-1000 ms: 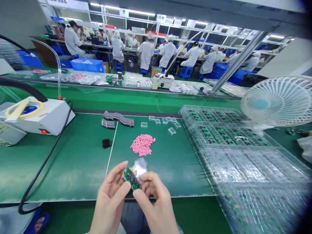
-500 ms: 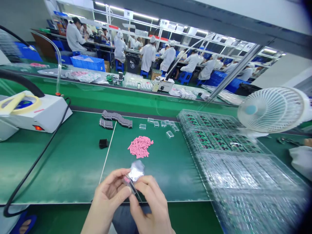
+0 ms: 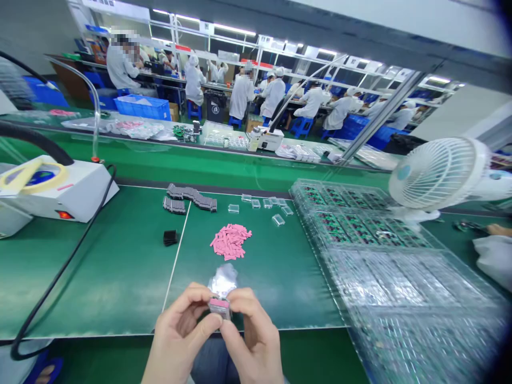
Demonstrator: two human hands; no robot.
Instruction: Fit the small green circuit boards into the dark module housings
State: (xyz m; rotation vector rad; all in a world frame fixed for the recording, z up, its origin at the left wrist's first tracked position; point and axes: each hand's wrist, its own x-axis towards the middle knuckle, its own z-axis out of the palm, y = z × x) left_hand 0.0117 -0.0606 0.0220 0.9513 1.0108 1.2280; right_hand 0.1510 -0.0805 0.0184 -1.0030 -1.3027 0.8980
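Observation:
Between my left hand (image 3: 182,326) and my right hand (image 3: 256,332), at the table's front edge, is a small clear-and-dark rectangular part (image 3: 220,309) with a pink strip along its top. Fingertips and thumbs of both hands pinch it from either side; its back is hidden. Just beyond lies a shiny, crumpled-looking clear or silvery piece (image 3: 224,278) on the green tabletop. Farther out is a heap of pink strips (image 3: 231,241). Left of the heap sits a short stack of black pieces (image 3: 170,238).
Rows of dark grey strips (image 3: 194,196) and several small clear cases (image 3: 278,219) lie farther back. Stacked clear trays of circuit boards (image 3: 332,229) fill the right side, beside a white fan (image 3: 440,173). A white machine (image 3: 80,186) with a black cable stands left. Co-workers sit beyond.
The small part in my hands has turned from a slanted, edge-on pose to level, its pink strip now facing me. My right hand has shifted its fingers to the part's right side.

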